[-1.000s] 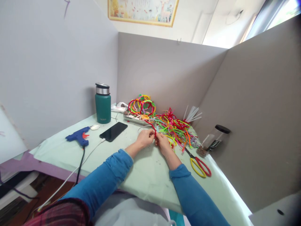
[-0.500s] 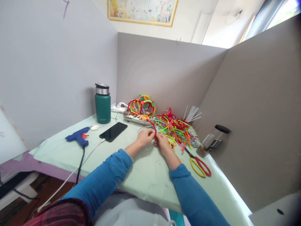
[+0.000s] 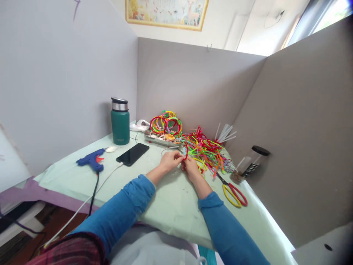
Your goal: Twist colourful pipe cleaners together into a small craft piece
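Note:
A red pipe cleaner (image 3: 186,150) stands up from between my fingertips over the middle of the table. My left hand (image 3: 171,162) is closed, thumb and fingers pinching the pipe cleaner near its lower end. Close against it, my right hand (image 3: 191,170) is closed on the same pipe cleaner, its fingers partly hidden. Just beyond my hands lies a tangled heap of many-coloured pipe cleaners (image 3: 205,149). Behind to the left, a metal tray (image 3: 160,141) holds small pieces, with rings of twisted pipe cleaners (image 3: 166,124) on top.
Scissors (image 3: 234,193) with yellow and red handles lie right of my hand. A clear jar (image 3: 252,162) with a black lid leans near the right partition. At left are a black phone (image 3: 133,154) on a white cable, a blue glue gun (image 3: 92,160) and a green bottle (image 3: 120,123).
The upper part of the red pipe cleaner has swung from leaning left to standing nearly upright, slightly right. Both hands have stayed in about the same place.

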`<action>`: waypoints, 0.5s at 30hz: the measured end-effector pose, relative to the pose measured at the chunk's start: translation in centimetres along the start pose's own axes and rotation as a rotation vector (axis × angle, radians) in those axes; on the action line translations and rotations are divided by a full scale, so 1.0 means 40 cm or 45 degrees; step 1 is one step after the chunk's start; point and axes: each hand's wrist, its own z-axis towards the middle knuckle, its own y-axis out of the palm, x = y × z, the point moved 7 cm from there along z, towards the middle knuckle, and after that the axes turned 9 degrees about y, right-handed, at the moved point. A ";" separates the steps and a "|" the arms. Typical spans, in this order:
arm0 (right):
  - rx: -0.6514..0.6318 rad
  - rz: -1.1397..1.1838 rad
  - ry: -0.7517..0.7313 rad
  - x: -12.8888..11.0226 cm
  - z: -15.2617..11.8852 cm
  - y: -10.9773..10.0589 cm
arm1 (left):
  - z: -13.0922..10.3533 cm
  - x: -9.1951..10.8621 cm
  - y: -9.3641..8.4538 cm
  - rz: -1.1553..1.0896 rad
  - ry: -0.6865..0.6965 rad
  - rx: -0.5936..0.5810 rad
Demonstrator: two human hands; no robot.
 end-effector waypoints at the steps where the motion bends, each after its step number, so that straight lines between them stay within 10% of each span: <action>1: -0.004 -0.002 -0.003 0.000 0.000 0.001 | 0.000 0.000 0.000 0.001 -0.006 -0.004; 15: -0.014 0.002 -0.005 -0.008 -0.008 0.003 | 0.002 -0.011 0.013 0.013 -0.005 -0.037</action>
